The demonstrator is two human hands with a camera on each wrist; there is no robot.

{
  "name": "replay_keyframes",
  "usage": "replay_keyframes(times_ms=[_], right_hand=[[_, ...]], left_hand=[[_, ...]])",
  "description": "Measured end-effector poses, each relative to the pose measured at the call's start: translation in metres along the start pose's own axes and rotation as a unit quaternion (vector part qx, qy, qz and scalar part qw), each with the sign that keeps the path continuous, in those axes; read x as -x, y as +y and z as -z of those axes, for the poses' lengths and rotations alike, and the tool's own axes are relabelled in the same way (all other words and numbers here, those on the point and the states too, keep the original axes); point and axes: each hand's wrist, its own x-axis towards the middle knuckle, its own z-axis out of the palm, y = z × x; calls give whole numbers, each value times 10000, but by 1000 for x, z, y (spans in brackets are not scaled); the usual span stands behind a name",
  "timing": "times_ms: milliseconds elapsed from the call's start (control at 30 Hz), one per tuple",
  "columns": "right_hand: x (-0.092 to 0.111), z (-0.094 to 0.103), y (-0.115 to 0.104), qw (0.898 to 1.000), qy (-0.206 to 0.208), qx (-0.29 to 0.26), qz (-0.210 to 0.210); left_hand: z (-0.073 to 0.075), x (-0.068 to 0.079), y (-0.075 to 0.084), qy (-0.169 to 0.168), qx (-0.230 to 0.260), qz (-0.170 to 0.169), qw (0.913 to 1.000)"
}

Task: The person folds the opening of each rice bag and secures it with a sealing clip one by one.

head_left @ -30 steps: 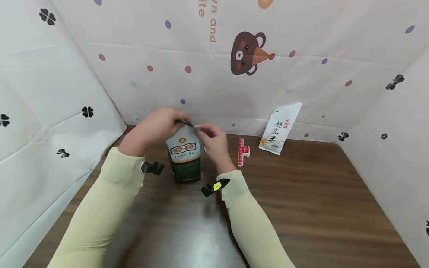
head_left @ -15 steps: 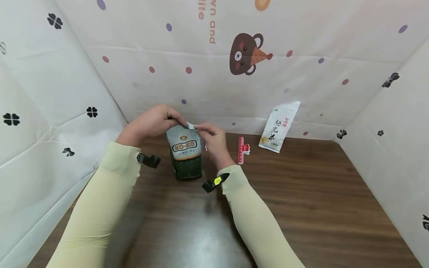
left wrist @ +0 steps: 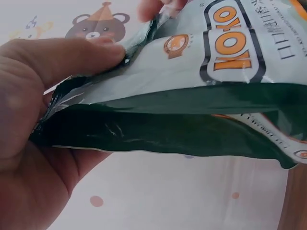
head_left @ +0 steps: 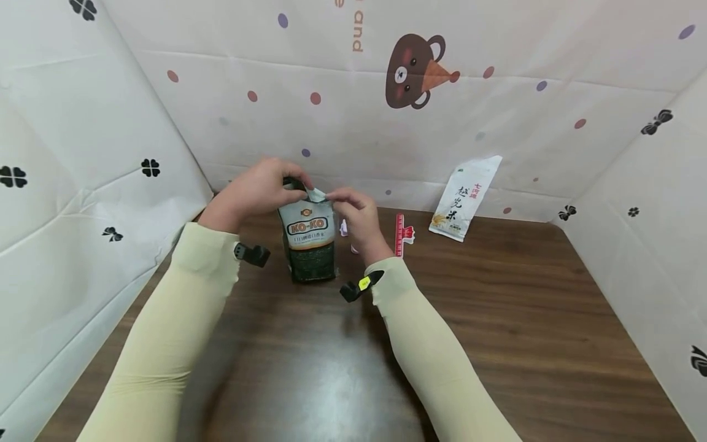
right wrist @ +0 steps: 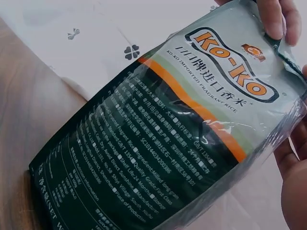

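Observation:
A green-and-white KO-KO rice bag (head_left: 311, 236) stands upright on the table, its printed front facing me. My left hand (head_left: 262, 189) grips the bag's top from the left, its thumb (left wrist: 91, 55) over the front face near the top edge. At the top right, my right hand (head_left: 358, 218) pinches the edge between thumb and fingers. Between the two hands a pale flap (head_left: 316, 195) of the bag's top is folded over. The right wrist view shows the bag (right wrist: 192, 139) tilted across it, with the left fingers (right wrist: 273, 19) at the top.
To the right lies a red-and-white strip (head_left: 399, 236) with a crown-shaped tab. Small purple-and-white pieces (head_left: 344, 227) are partly hidden behind the right hand. A white rice packet (head_left: 464, 199) leans against the printed back cloth (head_left: 248, 135). Cloth walls enclose the wooden table (head_left: 497, 319).
The dark rim at the bag's top has given way to a pale folded flap between the hands. Both hands stay at the top; the head view has shifted slightly.

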Motion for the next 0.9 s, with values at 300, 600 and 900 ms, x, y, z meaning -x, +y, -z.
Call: replay_keyframes(times_ms=[300, 600, 900], right_hand=[[-3, -4, -8, 9987, -166, 433, -194], [-8, -18, -36, 9628, -766, 2564, -367], [-10, -23, -43, 9422, -662, 3281, -136]], left_hand=[[-5, 0, -4, 252, 116, -97, 9996], [-5, 0, -4, 336, 112, 15, 9994], [-10, 5, -11, 783, 907, 399, 9920]])
